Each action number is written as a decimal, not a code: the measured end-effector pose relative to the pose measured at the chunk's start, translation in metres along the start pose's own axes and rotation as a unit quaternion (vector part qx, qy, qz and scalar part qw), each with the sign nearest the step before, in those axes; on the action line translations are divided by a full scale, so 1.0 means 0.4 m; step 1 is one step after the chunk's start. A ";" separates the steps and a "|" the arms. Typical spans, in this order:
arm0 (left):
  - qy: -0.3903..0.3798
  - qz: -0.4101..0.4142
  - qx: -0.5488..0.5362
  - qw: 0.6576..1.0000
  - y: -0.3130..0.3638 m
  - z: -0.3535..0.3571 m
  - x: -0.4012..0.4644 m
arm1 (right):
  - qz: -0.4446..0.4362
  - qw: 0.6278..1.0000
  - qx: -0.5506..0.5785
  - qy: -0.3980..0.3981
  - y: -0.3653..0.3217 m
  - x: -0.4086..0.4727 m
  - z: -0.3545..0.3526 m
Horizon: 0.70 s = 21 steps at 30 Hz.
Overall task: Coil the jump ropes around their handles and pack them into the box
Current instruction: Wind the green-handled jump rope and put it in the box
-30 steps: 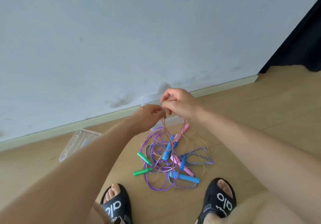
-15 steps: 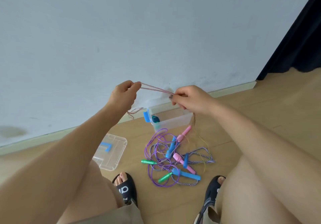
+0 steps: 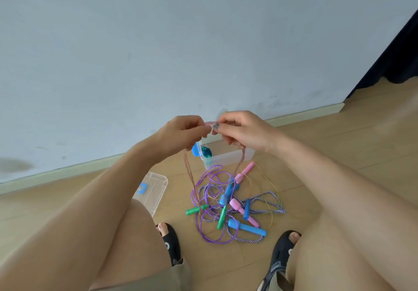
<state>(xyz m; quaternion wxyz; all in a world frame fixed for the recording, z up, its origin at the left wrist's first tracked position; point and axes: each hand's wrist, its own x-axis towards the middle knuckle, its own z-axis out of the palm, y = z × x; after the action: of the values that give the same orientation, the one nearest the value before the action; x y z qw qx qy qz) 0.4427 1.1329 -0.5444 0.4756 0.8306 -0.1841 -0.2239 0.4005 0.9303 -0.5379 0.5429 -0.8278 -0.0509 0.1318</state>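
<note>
Head view, near to far. Nearest, bare knees and black sandals (image 3: pixel 170 242) on the wooden floor (image 3: pixel 339 155). Just beyond, between the feet, a tangle of jump ropes (image 3: pixel 226 209) lying loose: purple cord looped wide, a blue-and-white braided rope, a thin yellowish cord, with green handles (image 3: pixel 195 210), blue handles (image 3: pixel 247 228) and pink handles (image 3: pixel 244 173) scattered through it, none wrapped. Left of the heap, a clear lid (image 3: pixel 153 189) flat on the floor. Above the pile, left hand (image 3: pixel 181 132) and right hand (image 3: pixel 243 130) close together, each pinching a thin pinkish rope (image 3: pixel 187 166) between thumb and fingertips, a short span bridging them and strands hanging down into the heap. Farther off, against the baseboard, the clear box (image 3: pixel 228 157), open, holding what looks like one coiled teal bundle (image 3: pixel 206 151). By this look, early going: perhaps one rope packed, one being gathered in the hands, several yet to untangle, coil round handles and put in the box.
</note>
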 end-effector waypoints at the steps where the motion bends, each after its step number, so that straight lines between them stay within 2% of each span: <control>1: 0.016 -0.001 0.000 1.000 0.001 -0.002 0.005 | 0.002 1.000 0.000 0.006 0.004 0.005 -0.005; 4: 0.129 -0.010 -0.061 0.990 0.000 -0.027 0.024 | 0.007 0.995 -0.087 0.051 0.027 0.016 -0.038; 7: 0.282 -0.048 -0.161 0.945 -0.023 -0.077 0.034 | 0.041 0.970 -0.223 0.088 0.056 0.018 -0.067; 8: 0.296 -0.065 -0.167 0.938 -0.035 -0.087 0.032 | 0.051 0.965 -0.239 0.098 0.062 0.018 -0.073; 9: 0.274 -0.084 -0.152 0.946 -0.045 -0.090 0.028 | 0.055 0.963 -0.241 0.108 0.062 0.019 -0.074; 10: 0.217 -0.100 -0.101 0.966 -0.056 -0.086 0.024 | 0.054 0.965 -0.231 0.114 0.058 0.019 -0.070; 12: 0.063 -0.116 0.030 0.991 -0.068 -0.064 0.012 | 0.037 0.974 -0.200 0.102 0.033 0.018 -0.050; 14: -0.027 -0.101 0.032 0.994 -0.052 -0.045 0.006 | 0.004 0.982 -0.178 0.059 0.002 0.011 -0.023; 16: -0.044 -0.078 -0.022 0.996 -0.028 -0.032 0.007 | -0.026 0.989 -0.145 0.022 -0.024 0.001 0.000; 19: -0.036 -0.041 0.010 0.998 0.008 -0.020 0.007 | -0.040 0.995 -0.085 0.016 -0.039 -0.003 0.005; 21: -0.051 0.003 0.010 0.999 0.018 -0.016 0.001 | -0.042 0.995 -0.083 0.021 -0.034 0.001 0.004</control>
<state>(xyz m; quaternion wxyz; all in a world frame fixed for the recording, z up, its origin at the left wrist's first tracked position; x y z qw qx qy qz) 0.4458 1.1338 -0.5351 0.4583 0.8219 -0.2131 -0.2628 0.4012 0.9373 -0.5262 0.4782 -0.8698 -0.0852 0.0867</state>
